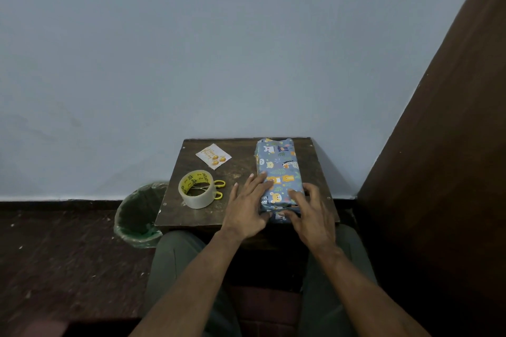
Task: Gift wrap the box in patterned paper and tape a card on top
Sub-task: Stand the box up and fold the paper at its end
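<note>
1. The box (279, 176), already in patterned paper, lies along the small table's (241, 216) right edge, reaching its far edge.
2. The left hand (247, 206) and the right hand (309, 212) press on its near end, fingers spread and loose, grasping nothing.
3. Best move, seemingly: flatten that near flap firmly, keep one hand down, then tape.
4. The count: one card (213, 156) toward the far-left corner, one tape roll (197, 189) by the left edge, one pair of scissors (216, 188) lying through it, probably.
</note>
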